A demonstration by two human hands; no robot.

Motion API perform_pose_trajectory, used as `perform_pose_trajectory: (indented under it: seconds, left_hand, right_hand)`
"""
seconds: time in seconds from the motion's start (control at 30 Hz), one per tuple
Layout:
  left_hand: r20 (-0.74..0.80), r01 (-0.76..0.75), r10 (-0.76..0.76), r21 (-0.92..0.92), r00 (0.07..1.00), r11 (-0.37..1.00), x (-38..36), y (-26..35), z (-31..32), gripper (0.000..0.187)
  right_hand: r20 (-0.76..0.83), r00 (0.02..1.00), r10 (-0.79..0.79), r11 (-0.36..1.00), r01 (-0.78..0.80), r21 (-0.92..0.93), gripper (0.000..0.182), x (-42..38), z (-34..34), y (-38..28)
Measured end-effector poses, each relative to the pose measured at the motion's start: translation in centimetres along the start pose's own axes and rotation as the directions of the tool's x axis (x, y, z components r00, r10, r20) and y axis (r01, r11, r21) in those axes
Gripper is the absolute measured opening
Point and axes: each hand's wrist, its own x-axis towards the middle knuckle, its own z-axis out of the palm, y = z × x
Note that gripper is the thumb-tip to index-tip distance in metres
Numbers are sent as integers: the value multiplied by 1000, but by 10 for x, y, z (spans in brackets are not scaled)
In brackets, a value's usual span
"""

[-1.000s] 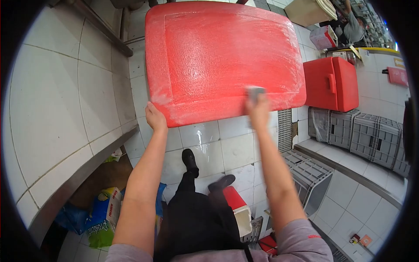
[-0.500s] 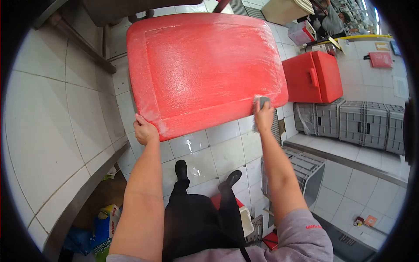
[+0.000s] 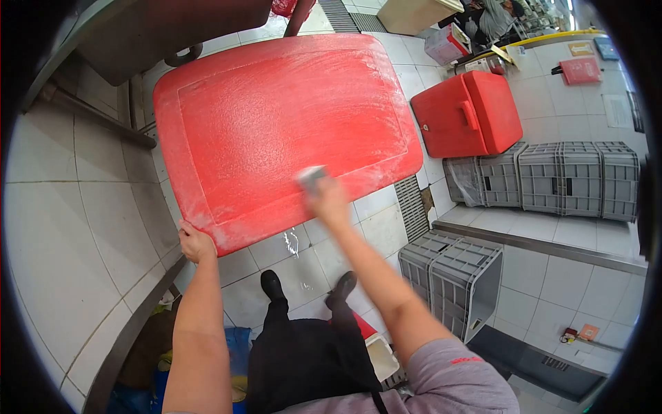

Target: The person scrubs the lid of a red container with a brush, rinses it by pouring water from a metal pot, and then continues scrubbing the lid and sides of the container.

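A large red cooler lid [image 3: 276, 117] fills the upper middle of the head view, its wet surface streaked with whitish suds, mostly along the raised rim. My left hand [image 3: 197, 244] is closed round its near left corner, thumb on the edge and the other fingers partly hidden. In my right hand [image 3: 329, 201] is a grey scrub brush [image 3: 313, 178] with pale bristles, blurred by motion. The brush is at the lid's near edge, around the middle. Whether a box lies beneath the lid is hidden.
A red cooler [image 3: 465, 114] stands at the right beside several stacked grey crates [image 3: 552, 181]. Another grey crate [image 3: 452, 276] sits on the floor nearer me. Metal furniture [image 3: 172, 34] borders the upper left. Water shines on the tiled floor [image 3: 293, 241]. A person [image 3: 493, 21] is far back.
My right hand has swept the brush leftward from the near right corner to the middle of the near edge. My left hand keeps its corner hold. The whole view has shifted.
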Motion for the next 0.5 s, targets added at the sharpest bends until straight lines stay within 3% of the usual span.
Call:
perform_pose_trajectory:
  seconds: [0.07, 0.1, 0.13, 0.2, 0.23, 0.27, 0.3, 0.33, 0.4, 0.47, 0.5]
  left_hand:
    - [-9, 2, -2, -3, 1000, 1000, 5, -2, 3, 63]
    - [-24, -11, 11, 3, 1000, 1000, 5, -1, 4, 63]
    - [-36, -21, 22, 14, 999, 1000, 3, -3, 4, 62]
    - [-35, -47, 48, 36, 998, 998, 0, -9, 2, 60]
    - [-38, -79, 81, 42, 996, 996, 2, -4, 2, 59]
    - [-48, -101, 103, 27, 994, 994, 8, -4, 5, 59]
    - [-77, -145, 148, 44, 986, 988, 13, -11, 9, 56]
    - [-106, -187, 194, 67, 975, 980, 12, -13, 11, 54]
    - [-59, -173, 176, 45, 983, 984, 11, -12, 12, 52]
    - [-183, -469, 494, 163, 850, 868, 53, -44, 32, 54]
    - [-194, -458, 489, 184, 850, 870, 36, -38, 28, 54]
  right_hand:
    - [-225, 974, 16, 996, -35, -78, 27, 13, -24, 104]
    - [-286, 947, 150, 961, -208, -185, 28, 22, -51, 129]
    - [-201, 900, 386, 852, -431, -296, 35, 35, -72, 146]
    - [-135, 907, 398, 899, -415, -137, 43, 61, -79, 134]
    - [-147, 888, 436, 873, -457, -171, 34, 70, -78, 84]
    - [102, 974, 203, 977, -195, -88, 30, 67, -42, 76]
    - [45, 999, 23, 973, -12, -232, 29, 58, -18, 37]
    - [202, 979, 18, 992, 7, -125, 26, 49, -28, -17]
    - [184, 981, -68, 997, 74, -28, 22, 15, 14, -74]
    - [199, 973, -117, 993, 117, 13, 21, 8, 3, -64]
    - [241, 957, -163, 987, 158, 40, 19, 4, -5, -58]
